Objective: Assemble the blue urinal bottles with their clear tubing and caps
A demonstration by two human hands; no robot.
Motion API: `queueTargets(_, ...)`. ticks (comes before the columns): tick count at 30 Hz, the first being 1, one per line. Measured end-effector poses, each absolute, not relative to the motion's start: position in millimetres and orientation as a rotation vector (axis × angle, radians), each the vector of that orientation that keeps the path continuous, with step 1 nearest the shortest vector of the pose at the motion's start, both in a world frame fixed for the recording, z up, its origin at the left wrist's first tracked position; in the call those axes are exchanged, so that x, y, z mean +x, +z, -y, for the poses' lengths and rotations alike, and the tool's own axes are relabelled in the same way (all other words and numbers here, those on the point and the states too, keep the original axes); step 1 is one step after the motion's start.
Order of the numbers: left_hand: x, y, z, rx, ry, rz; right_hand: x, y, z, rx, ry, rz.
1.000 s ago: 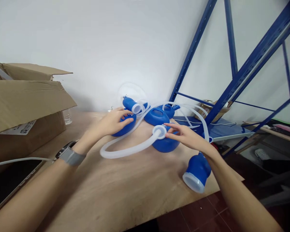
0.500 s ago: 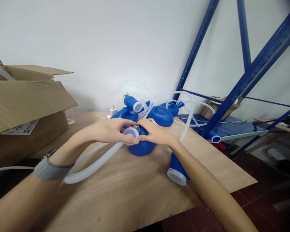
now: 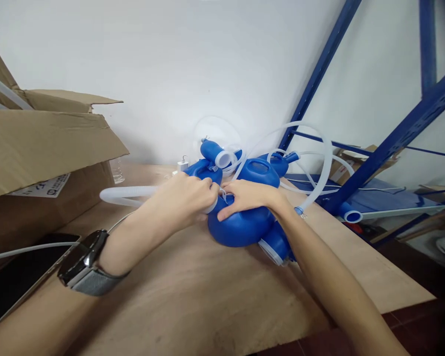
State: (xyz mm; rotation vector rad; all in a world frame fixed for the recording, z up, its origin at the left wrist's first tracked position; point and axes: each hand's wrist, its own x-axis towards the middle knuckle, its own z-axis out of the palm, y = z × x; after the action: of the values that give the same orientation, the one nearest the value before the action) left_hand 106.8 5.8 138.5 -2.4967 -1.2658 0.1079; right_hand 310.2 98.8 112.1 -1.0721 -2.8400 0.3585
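Observation:
A blue plastic urinal bottle (image 3: 241,230) lies on the wooden table with its mouth toward the left. My left hand (image 3: 193,195), wearing a watch, is closed around the translucent cap (image 3: 212,205) at that mouth; its fingers hide most of the cap. A pale ribbed hose (image 3: 128,194) loops out to the left behind this hand. My right hand (image 3: 244,196) grips the top of the same bottle, thumb on the near side and fingers over the far side. Under my right forearm, another blue bottle with a whitish cap (image 3: 272,251) touches the held one.
Several more blue bottles (image 3: 257,170) with looped clear hoses (image 3: 321,183) lie behind my hands by the wall. An open cardboard box (image 3: 48,148) stands at left, near a dark object (image 3: 25,277) with a white cable. A blue metal rack (image 3: 385,133) rises at right.
My left hand has rolled over the cap and its fingers have closed round it. The held bottle has turned and shifted right against the other bottle. The left hose has swung up and back.

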Motion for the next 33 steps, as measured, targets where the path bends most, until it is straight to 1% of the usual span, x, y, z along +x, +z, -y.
queueTargets(10,75.9,146.3,-31.2,-2.749,-0.090,1.262,309.5,111.9,-92.1,-1.089,0.314,2.958)
queueTargets(15,63.9,150.3,-35.5,-2.879,-0.129,1.340,310.6,109.2,-87.0,-1.004,0.275,2.961)
queueTargets(20,63.7,148.8,-36.5,-2.903,-0.176,1.297,327.0,106.7,-87.2,-0.793,0.526,2.733)
queueTargets(24,68.2,147.4,-32.4,-2.788,-0.166,1.234,332.2,109.8,-83.6,-0.711,0.632,2.746)
queueTargets(26,70.7,148.1,-28.6,-2.723,-0.151,1.223,330.5,109.1,-79.0,-0.702,0.595,2.766)
queueTargets(31,75.9,148.3,-23.1,-2.640,-0.164,1.269,326.1,95.8,-70.9,-0.838,0.220,2.749)
queueTargets(33,76.6,147.2,-23.8,-2.632,-0.158,1.264,326.8,91.3,-70.9,-0.840,0.153,2.749)
